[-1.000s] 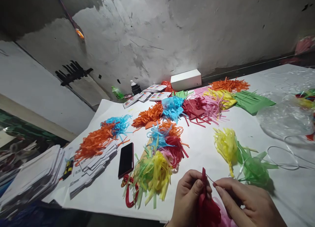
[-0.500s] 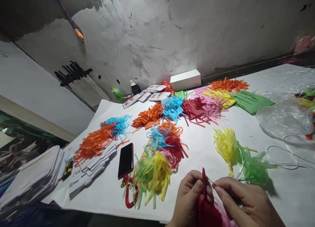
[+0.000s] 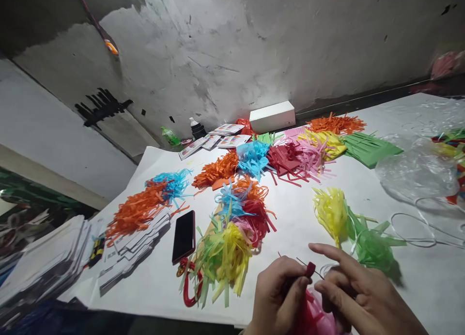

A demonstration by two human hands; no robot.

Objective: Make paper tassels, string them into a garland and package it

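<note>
Since a second ago the red tassel point(image 3: 309, 312) has sunk lower between the hands: its top then stood up as a tall strip above the thumb, and now only a short rolled stub shows at the fingertips. The right hand point(image 3: 358, 296) has loosened, its forefinger now stretched out straight to the left above the stub instead of pinching beside it. The view has also shifted a little to the right.

The left hand point(image 3: 278, 296) is closed round the tassel, thumb and forefinger clamped on the rolled red top, with the red fringe bunched below in the palm at the bottom edge of the view. A thin wire point(image 3: 301, 262) pokes out from the stub, one end slanting up to the left. The right hand lies just beside the left, its lower fingers curled in against the tassel and a pink fringe point(image 3: 330, 320) beneath it; whether they grip anything I cannot tell.

All this is at the near edge of the table point(image 3: 290, 219). Just beyond the hands lie a yellow tassel point(image 3: 330, 211) and a green tassel point(image 3: 370, 245) strung together, and to the left a mixed heap of tassels point(image 3: 228, 243) next to a phone point(image 3: 184, 236).
</note>
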